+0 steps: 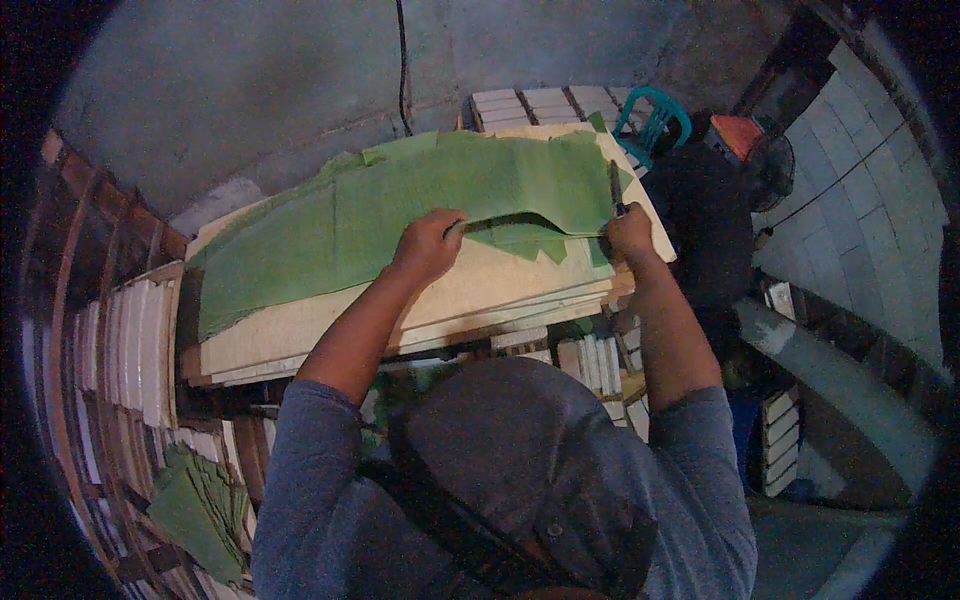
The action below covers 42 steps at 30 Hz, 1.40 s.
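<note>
Large green sheets that look like banana leaf [330,225] lie layered across a pale wooden board [300,320]. My left hand [430,244] is closed in a pinch on the near edge of the top leaf. Between my two hands that edge bows upward, with a dark gap under it. My right hand [628,236] is closed around a narrow dark-bladed tool [615,184] at the leaf's right end; its blade points away from me. Whether it is a knife or scissors I cannot tell. Jagged leaf pieces [545,245] show beneath the raised edge.
More green leaves [200,510] hang in a bundle at lower left, beside stacked pale slats [140,340]. Behind the board's far right stand a teal plastic chair [652,125] and pale stacked blocks [550,105]. A fan [771,172] is to the right.
</note>
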Tool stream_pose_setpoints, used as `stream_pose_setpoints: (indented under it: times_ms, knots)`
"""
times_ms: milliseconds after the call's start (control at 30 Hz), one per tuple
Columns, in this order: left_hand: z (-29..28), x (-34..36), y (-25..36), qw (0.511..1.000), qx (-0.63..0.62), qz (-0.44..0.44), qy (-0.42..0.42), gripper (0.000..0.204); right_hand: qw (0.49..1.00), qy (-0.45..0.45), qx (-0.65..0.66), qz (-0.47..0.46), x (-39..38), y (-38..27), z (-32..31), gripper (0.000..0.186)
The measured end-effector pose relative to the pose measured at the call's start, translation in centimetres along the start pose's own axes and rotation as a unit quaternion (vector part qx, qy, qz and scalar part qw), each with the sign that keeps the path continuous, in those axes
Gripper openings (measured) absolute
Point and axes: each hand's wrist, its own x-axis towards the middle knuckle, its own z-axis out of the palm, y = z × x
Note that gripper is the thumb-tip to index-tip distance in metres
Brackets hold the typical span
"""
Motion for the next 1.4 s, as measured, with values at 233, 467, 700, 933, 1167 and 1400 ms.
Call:
stream_pose_setpoints:
  times_ms: [233, 467, 700, 933, 1167, 1400]
  knots:
    - [2.4, -0.2, 0.7, 0.969, 0.130, 0.153, -0.146, 0.027, 0.999, 0.002, -0.051, -0.007, 3.5, 4.9, -6.4, 0.045]
    - [2.5, 1.9, 1.1, 0.961, 0.187, 0.099, -0.178, 0.055, 0.974, 0.155, 0.054, -0.155, -1.3, 0.3, -3.7, 0.040]
    - [3.5, 5.1, -1.0, 0.954, 0.181, 0.033, -0.236, 0.087, 0.981, -0.035, 0.017, -0.191, -5.3, -10.9, 6.1, 0.035]
    - [4.3, 5.8, -1.2, 0.958, 0.167, 0.031, -0.231, 0.088, 0.970, -0.060, -0.111, -0.209, -2.4, -14.6, 6.7, 0.029]
    - [3.0, 5.8, -0.1, 0.949, 0.164, -0.009, -0.270, 0.083, 0.961, -0.156, -0.126, -0.191, -9.7, -11.3, 2.0, 0.031]
    - [3.3, 5.4, -0.2, 0.960, 0.157, 0.016, -0.231, 0.082, 0.971, -0.093, -0.086, -0.203, -21.9, -3.2, -0.8, 0.040]
